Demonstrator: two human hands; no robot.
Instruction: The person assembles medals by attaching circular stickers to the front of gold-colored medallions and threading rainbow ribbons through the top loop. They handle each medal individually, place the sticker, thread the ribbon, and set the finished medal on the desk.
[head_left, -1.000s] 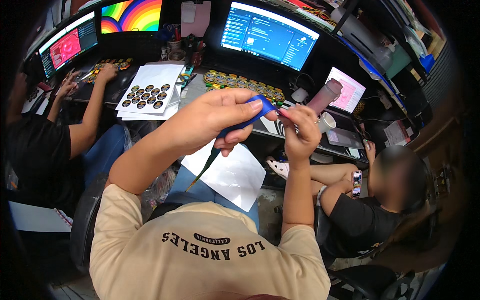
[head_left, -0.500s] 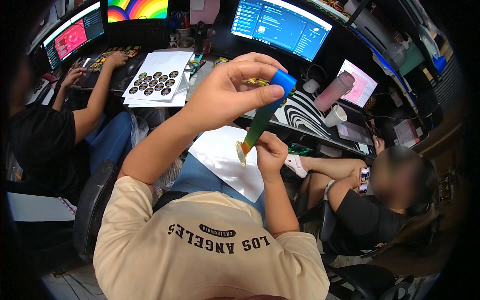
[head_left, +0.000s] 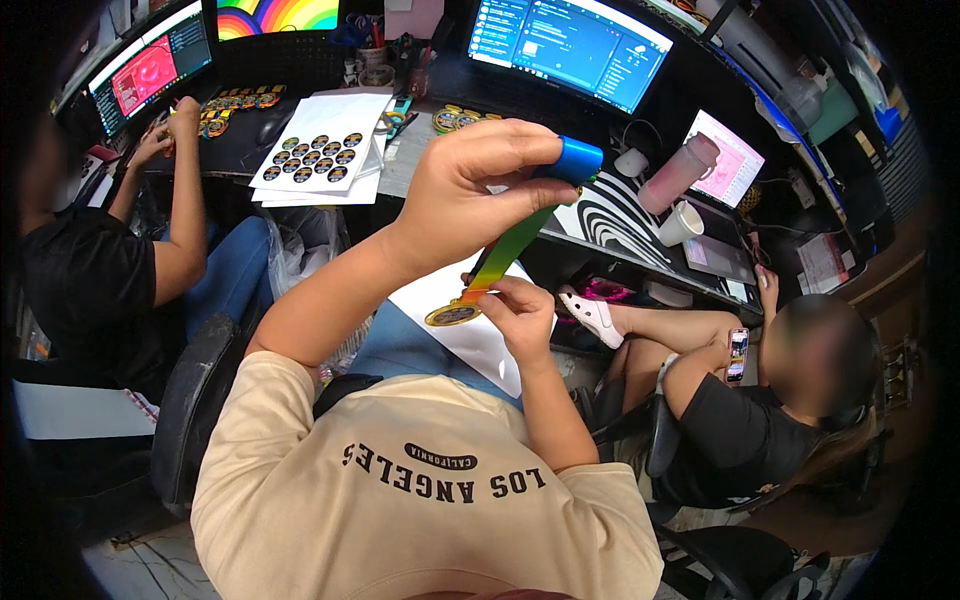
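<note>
My left hand point(head_left: 465, 185) is raised, its fingers and thumb closed round the upper loop of a medal ribbon point(head_left: 515, 240). That ribbon is blue at the top, running through green and yellow to orange lower down. A round gold medal point(head_left: 454, 314) hangs at its lower end, tilted so its face is seen at a slant. Just beside the medal, my right hand point(head_left: 522, 315) pinches the ribbon's lower part. Beneath both hands a white sheet point(head_left: 485, 362) lies across my lap.
On the desk are paper sheets with round dark stickers point(head_left: 312, 157), a pile of medals point(head_left: 462, 118), a pink tumbler point(head_left: 680, 178) and a white cup point(head_left: 681, 224). A co-worker point(head_left: 100, 250) handles items at left; another person point(head_left: 720, 410) sits at right with a phone point(head_left: 737, 355).
The medal has swung left and turned flatter, and my right hand has moved slightly down and left with it. My left hand has shifted a little right and down, still holding the ribbon.
</note>
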